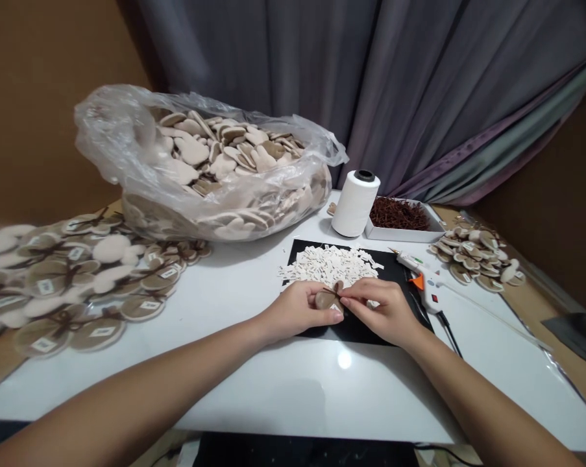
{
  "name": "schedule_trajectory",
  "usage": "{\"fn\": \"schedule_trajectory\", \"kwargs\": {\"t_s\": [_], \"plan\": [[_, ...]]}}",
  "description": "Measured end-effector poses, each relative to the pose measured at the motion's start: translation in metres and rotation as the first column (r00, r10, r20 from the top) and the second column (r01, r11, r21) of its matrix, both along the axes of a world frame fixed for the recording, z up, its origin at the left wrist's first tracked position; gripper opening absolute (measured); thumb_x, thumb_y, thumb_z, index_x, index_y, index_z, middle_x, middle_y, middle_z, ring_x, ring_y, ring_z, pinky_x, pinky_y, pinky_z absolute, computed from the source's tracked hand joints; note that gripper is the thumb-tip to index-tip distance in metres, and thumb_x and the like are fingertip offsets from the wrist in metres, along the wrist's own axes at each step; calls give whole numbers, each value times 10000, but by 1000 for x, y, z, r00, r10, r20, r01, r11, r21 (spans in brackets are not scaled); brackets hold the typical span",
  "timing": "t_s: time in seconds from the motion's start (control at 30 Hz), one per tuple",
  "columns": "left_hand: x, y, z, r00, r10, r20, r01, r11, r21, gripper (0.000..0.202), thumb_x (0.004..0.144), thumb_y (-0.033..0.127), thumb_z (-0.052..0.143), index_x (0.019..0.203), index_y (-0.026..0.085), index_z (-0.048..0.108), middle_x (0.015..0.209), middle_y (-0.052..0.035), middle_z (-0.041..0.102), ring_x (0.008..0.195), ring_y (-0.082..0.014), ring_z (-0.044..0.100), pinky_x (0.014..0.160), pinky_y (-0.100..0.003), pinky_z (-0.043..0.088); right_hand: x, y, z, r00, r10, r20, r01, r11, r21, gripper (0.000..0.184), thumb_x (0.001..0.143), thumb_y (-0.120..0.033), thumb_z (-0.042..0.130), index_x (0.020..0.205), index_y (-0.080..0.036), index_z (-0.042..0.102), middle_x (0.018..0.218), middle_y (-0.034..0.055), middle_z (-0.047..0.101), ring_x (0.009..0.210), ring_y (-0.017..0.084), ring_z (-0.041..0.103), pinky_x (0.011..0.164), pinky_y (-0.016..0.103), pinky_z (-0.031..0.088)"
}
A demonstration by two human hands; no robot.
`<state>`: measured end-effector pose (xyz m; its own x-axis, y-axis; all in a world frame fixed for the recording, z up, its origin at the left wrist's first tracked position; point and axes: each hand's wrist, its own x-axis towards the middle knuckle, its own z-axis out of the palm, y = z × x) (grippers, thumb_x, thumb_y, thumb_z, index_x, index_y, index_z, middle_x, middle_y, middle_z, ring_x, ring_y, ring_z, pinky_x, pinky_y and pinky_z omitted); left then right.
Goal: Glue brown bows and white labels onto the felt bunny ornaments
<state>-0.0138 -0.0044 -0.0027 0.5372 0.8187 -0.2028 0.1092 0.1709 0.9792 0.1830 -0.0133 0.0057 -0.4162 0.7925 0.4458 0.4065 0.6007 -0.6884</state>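
Note:
Both hands meet over the black mat (370,334) at the middle of the white table (254,383). My left hand (297,310) is closed around a small brown heart-shaped piece (326,299). My right hand (383,308) pinches at the same piece from the right, fingertips pressed on its top edge. Just beyond the fingers lies a heap of small white paper tags (329,264) on the mat.
A clear plastic bag (200,162) full of beige pieces stands at the back left. Finished tagged pieces (69,279) cover the left. A white thread spool (355,202), a tray of red-brown strands (400,215), a glue gun (422,279) and another pile of pieces (477,259) lie to the right.

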Motion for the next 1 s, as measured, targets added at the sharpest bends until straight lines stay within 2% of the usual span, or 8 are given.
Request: {"fn": "schedule_trajectory", "kwargs": {"t_s": [0.13,0.27,0.37,0.5,0.6,0.83,1.0], "plan": [[-1,1,-1,1000,-18,-14,18,1000,17,302,670,380,722,778,133,584,605,64,360,551,-82,353,525,-221,270,2,-2,-1,995,23,97,-35,992,123,213,866,-213,518,961,-201,708,775,81,653,676,174,602,613,308,494],[-1,0,2,999,-25,-30,26,998,56,265,673,354,710,761,141,579,603,67,372,557,-83,355,527,-215,266,2,-4,-2,986,34,162,-59,987,148,232,872,-203,500,999,-200,694,828,90,630,728,184,585,657,325,488],[-1,0,4,999,-33,-38,35,997,73,238,679,330,699,739,143,565,612,63,387,566,-85,359,532,-215,272,1,-4,-1,994,48,96,-57,994,96,217,873,-204,502,985,-193,688,817,82,606,719,178,572,648,323,478],[-2,-2,7,997,-55,-45,58,995,76,232,692,322,686,704,151,528,602,68,355,552,-83,333,519,-221,256,0,-1,-1,991,-11,-134,-4,994,-113,176,869,-262,540,987,-208,659,790,55,574,694,162,554,594,291,471],[-3,-3,7,995,-79,-54,83,994,78,206,703,302,673,735,151,537,594,75,335,540,-79,315,511,-221,246,0,1,-1,984,-13,-178,-21,982,-187,157,849,-287,577,957,-211,661,820,53,554,677,149,537,561,273,459],[-1,-5,11,997,-71,-14,71,997,-2,197,777,334,565,787,137,549,634,22,509,575,-111,466,575,-253,403,-2,1,-2,988,61,-142,-78,990,-114,159,820,-227,607,946,-196,699,829,54,528,614,115,491,508,248,411],[-2,-5,13,997,-68,-26,70,996,56,187,802,318,529,773,137,566,647,20,517,581,-103,474,573,-236,404,-3,2,-4,984,122,-128,-130,990,-62,212,847,-212,576,1019,-208,699,819,49,502,715,143,519,598,271,443]]}}
